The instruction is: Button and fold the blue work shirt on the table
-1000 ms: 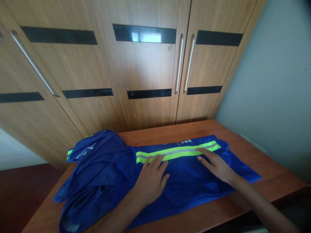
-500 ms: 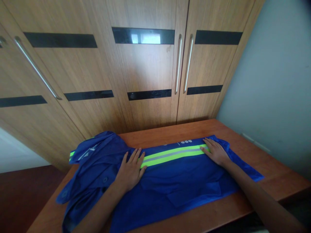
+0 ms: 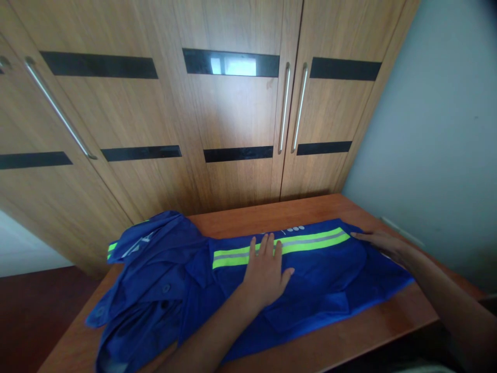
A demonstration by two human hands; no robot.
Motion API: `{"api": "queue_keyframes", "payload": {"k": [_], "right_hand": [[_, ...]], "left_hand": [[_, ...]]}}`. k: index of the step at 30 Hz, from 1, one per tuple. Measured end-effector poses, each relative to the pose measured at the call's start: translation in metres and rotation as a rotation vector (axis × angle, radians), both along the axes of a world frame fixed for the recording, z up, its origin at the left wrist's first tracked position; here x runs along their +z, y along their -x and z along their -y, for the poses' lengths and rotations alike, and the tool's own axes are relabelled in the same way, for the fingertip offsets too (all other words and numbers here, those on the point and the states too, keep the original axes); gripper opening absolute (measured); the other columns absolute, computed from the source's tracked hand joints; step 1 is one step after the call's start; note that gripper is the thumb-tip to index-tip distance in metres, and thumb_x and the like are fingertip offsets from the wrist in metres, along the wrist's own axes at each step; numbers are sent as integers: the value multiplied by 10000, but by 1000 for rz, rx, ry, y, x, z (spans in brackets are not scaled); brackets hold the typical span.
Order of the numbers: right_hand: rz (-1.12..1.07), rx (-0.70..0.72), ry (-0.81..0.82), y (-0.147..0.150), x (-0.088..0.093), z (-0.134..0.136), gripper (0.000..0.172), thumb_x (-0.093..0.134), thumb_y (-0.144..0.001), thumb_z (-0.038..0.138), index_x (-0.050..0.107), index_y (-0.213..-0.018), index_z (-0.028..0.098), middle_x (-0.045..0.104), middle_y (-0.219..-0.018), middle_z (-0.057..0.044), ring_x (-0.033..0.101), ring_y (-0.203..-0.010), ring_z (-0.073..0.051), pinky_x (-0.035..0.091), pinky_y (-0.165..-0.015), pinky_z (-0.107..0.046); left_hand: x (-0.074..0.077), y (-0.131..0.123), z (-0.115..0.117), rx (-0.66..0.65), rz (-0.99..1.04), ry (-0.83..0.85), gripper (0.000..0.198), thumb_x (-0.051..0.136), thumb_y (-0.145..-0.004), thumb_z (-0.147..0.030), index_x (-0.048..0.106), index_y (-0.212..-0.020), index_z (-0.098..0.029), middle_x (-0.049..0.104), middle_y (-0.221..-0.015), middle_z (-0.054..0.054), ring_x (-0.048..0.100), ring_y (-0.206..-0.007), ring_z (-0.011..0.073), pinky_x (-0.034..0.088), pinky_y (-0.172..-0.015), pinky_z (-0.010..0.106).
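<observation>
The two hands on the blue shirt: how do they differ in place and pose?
The left hand lies on the middle of the blue shirt, fingers over the yellow stripe; the right hand rests at its right edge. The left hand points toward the wardrobe, the right hand leftward. Both are open, palm down.

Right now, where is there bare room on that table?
Bare table shows behind the blue jacket toward the wardrobe, and along the near right edge. The middle is crowded: jacket, left hand, right hand at its end.

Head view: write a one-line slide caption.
Left hand and right hand rest on a blue work garment with a yellow-green reflective stripe, on a brown wooden table.
</observation>
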State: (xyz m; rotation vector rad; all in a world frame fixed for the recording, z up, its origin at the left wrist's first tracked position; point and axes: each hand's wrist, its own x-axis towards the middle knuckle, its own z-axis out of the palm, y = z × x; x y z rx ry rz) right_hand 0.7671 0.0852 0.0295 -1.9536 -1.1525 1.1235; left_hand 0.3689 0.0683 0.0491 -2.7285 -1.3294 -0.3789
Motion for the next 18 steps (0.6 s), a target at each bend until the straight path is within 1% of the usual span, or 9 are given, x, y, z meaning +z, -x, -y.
{"api": "queue_keyframes", "payload": {"k": [2,3,5,7,9,12,15,17,18], "right_hand": [[-258,103,167,12,12,8,443,490,-848,500,705,-959,129,721,-973,-222,703,-918,-288,550,-777,-398],[-307,109,201,18,17,11,445,453,-870,488,701,-957,129,721,-977,-222,704,-920,-276,551,-775,-388],[-354,94,200,29,24,16,405,448,-880,446,688,-976,134,723,-986,-210,706,-920,-259,551,-784,-373],[-404,69,156,37,29,18,308,524,-842,373,675,-994,153,729,-991,-181,709,-908,-254,552,-802,-371],[-430,37,99,41,35,16,230,601,-780,286,669,-974,181,741,-966,-143,715,-868,-249,558,-804,-359],[-414,24,-5,46,55,13,210,659,-712,204,648,-922,205,751,-865,-81,716,-764,-225,573,-750,-326],[-408,67,-74,59,86,12,201,702,-676,210,603,-851,204,702,-655,-2,666,-558,-173,555,-545,-258],[-432,104,-94,76,110,12,204,728,-660,233,556,-764,200,599,-505,59,570,-414,-113,465,-404,-183],[-457,126,-100,89,122,12,227,739,-653,244,525,-718,199,542,-457,84,516,-368,-82,415,-364,-151]], "left_hand": [[-14,-20,2,-25,11,37,758,237,-909,-628,361,-1423,-86,292,-1523,200,195,-1424,334,112,-1145,565],[-22,-25,2,-28,12,63,776,235,-906,-635,347,-1430,-75,283,-1524,208,193,-1424,339,122,-1144,564],[-37,-29,1,-22,15,105,785,229,-903,-640,318,-1446,-79,267,-1532,202,188,-1426,339,143,-1142,560],[-46,-27,-1,-19,20,120,780,225,-902,-643,291,-1462,-104,248,-1545,180,174,-1431,331,155,-1142,554],[-48,-24,0,-17,25,111,778,230,-901,-645,277,-1469,-116,239,-1550,170,166,-1433,330,156,-1142,553],[-41,-19,7,-41,30,90,781,240,-899,-644,267,-1472,-113,228,-1555,166,158,-1434,331,145,-1146,548],[-35,-11,19,-110,18,95,784,245,-895,-653,237,-1484,-135,205,-1567,142,149,-1437,318,137,-1152,534],[-35,-7,26,-131,2,124,781,250,-896,-651,210,-1493,-149,191,-1572,133,152,-1438,311,140,-1152,527],[-35,-5,29,-131,-4,139,780,253,-897,-647,202,-1495,-150,185,-1573,133,150,-1438,312,141,-1151,528]]}}
